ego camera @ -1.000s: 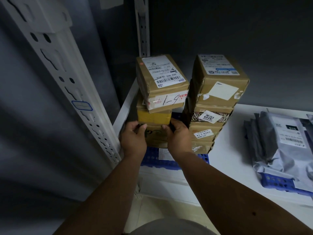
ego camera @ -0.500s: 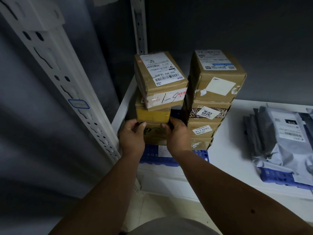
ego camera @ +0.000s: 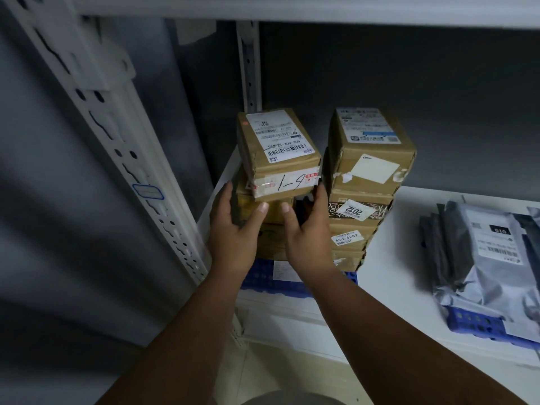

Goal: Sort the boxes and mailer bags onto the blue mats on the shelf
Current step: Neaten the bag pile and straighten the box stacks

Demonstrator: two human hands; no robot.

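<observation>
Two stacks of brown cardboard boxes stand on a blue mat (ego camera: 261,283) at the shelf's left end. The left stack has a top box (ego camera: 277,147) marked "1-6", a yellow box (ego camera: 274,214) under it and a lower box (ego camera: 271,241). My left hand (ego camera: 233,232) wraps the yellow box's left side, thumb on its front. My right hand (ego camera: 306,232) holds its right side, in the gap beside the right stack (ego camera: 371,159). Fingertips of both hands reach the top box's lower edge. Grey mailer bags (ego camera: 491,252) lie on a second blue mat (ego camera: 473,323) at the right.
A white perforated upright (ego camera: 117,141) stands close on the left and a rear post (ego camera: 248,68) behind the left stack. The shelf above (ego camera: 292,7) leaves some headroom over the boxes. Bare white shelf board (ego camera: 394,273) lies between the two mats.
Both hands have slid up from the lowest box of the left stack to the yellow box just under the top one. The view has tilted upward, showing the shelf above.
</observation>
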